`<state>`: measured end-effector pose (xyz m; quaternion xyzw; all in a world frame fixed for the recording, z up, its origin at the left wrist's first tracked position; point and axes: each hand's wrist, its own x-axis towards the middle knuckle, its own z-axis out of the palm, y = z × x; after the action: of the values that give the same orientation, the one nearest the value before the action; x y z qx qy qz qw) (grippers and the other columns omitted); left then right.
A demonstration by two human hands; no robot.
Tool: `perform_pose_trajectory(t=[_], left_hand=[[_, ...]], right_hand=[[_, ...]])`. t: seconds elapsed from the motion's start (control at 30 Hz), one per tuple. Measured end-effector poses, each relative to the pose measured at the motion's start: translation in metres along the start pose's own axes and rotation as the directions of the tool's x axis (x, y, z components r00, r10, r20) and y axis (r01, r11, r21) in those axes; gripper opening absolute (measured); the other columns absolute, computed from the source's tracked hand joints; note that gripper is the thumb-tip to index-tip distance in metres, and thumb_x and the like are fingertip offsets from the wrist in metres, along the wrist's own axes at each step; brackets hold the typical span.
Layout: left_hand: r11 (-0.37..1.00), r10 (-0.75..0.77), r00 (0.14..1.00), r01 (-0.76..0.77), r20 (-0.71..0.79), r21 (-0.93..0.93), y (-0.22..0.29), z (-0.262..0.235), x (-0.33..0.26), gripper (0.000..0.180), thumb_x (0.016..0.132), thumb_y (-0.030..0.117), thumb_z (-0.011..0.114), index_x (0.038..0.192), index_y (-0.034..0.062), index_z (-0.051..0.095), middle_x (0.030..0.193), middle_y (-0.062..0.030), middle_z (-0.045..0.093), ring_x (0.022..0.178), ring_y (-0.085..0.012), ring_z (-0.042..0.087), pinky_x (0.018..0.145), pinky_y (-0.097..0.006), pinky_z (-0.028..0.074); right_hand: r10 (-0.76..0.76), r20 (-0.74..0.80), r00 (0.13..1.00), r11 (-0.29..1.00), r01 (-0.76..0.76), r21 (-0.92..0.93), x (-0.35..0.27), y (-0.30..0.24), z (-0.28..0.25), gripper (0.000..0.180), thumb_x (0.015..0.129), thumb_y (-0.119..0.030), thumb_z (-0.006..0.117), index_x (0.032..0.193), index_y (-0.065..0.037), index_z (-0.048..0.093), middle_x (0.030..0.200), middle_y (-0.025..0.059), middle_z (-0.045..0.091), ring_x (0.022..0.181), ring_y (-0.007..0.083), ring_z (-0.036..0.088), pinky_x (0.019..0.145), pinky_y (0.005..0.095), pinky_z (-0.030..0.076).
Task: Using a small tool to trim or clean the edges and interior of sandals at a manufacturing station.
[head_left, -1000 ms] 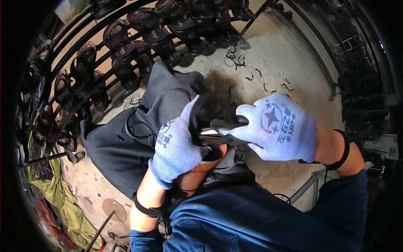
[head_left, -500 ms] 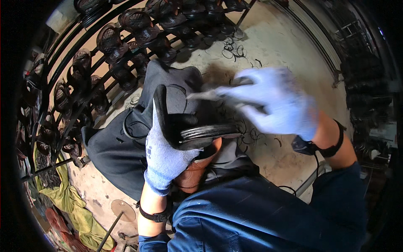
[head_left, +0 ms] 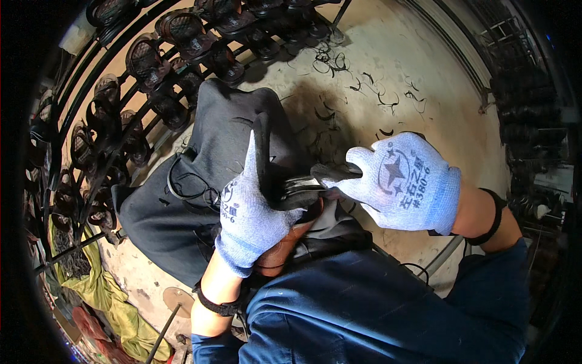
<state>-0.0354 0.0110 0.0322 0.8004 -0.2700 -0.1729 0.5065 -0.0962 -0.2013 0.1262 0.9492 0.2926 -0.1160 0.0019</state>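
Both my hands wear light-blue knit gloves. My left hand (head_left: 254, 218) is closed round a black sandal (head_left: 261, 151), with one finger stretched along its upright part. The ridged side edge of the sandal shows beyond my thumb. My right hand (head_left: 388, 182) is closed on a small dark tool (head_left: 337, 173), whose exact kind is hidden by the fingers. Its grey tip end meets or lies just over the sandal's right end; I cannot tell whether they touch. Below the sandal, a reddish-brown object (head_left: 280, 250) sits partly behind my left hand.
Dark cloth (head_left: 176, 230) covers my lap. Metal racks hold several dark sandals (head_left: 145, 64) at the upper left. Thin black curled strips (head_left: 330, 60) litter the floor. Yellow-green cloth (head_left: 115, 297) lies at the lower left, near a round plate on a rod (head_left: 177, 299).
My right hand, blurred and raised over the sandal before, has come down to the sandal's right end with the tool. The sandal has turned in my left hand, showing less of its inner face.
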Motion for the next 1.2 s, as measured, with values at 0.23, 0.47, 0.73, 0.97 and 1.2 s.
perform_pose_trajectory(t=[0.23,0.47,0.73,0.97,1.2], left_hand=[[0.950,0.113,0.966,-0.036,0.235,-0.309,-0.013,-0.001,-0.017,0.119,0.063,0.023,0.085,0.147,-0.0004,0.005,0.106,-0.0168,0.066,0.094,-0.0286,0.066,0.081,-0.036,0.052],[0.991,-0.098,0.975,0.077,0.198,0.112,-0.043,-0.034,-0.042,0.095,0.066,0.010,0.073,0.147,0.0072,0.022,0.094,-0.0206,0.066,0.083,-0.0362,0.065,0.071,-0.038,0.052],[0.913,-0.100,0.974,0.009,0.201,0.408,-0.012,-0.046,-0.043,0.094,0.064,-0.003,0.065,0.147,0.0117,0.024,0.079,-0.0161,0.065,0.066,-0.0361,0.061,0.061,-0.039,0.048],[0.954,-0.132,0.980,0.085,0.150,0.288,-0.020,-0.046,-0.042,0.095,0.064,0.006,0.070,0.147,0.0065,0.023,0.063,-0.0153,0.059,0.059,-0.0329,0.062,0.056,-0.039,0.047],[0.934,-0.071,0.990,0.021,0.125,0.358,-0.021,-0.035,-0.048,0.097,0.062,0.000,0.069,0.147,0.0120,0.026,0.074,-0.0136,0.062,0.064,-0.0319,0.060,0.060,-0.037,0.048]], right_hand=[[-0.112,0.196,0.974,0.994,0.107,0.037,0.032,-0.023,-0.002,0.022,0.080,-0.020,0.054,0.098,-0.018,0.065,0.084,0.0076,0.055,0.065,0.0202,0.059,0.055,0.0335,0.047],[0.104,-0.024,0.994,0.986,-0.100,0.134,-0.025,-0.007,0.016,0.037,0.075,-0.025,0.064,0.112,-0.025,0.066,0.079,0.0024,0.054,0.059,0.0160,0.054,0.049,0.0304,0.043],[0.191,-0.267,0.945,0.978,-0.159,0.138,0.014,-0.019,0.023,0.033,0.076,-0.020,0.062,0.109,-0.020,0.066,0.086,0.0057,0.058,0.061,0.0216,0.058,0.052,0.0337,0.046],[0.154,-0.117,0.981,0.944,-0.111,0.310,-0.034,-0.002,0.046,0.035,0.075,-0.021,0.066,0.110,-0.021,0.068,0.075,0.0052,0.053,0.058,0.0222,0.055,0.051,0.0366,0.043],[-0.122,-0.026,0.992,0.988,0.123,0.093,0.031,-0.015,0.013,0.019,0.079,-0.023,0.059,0.092,-0.013,0.069,0.070,0.0034,0.052,0.059,0.0194,0.055,0.054,0.0330,0.046]])
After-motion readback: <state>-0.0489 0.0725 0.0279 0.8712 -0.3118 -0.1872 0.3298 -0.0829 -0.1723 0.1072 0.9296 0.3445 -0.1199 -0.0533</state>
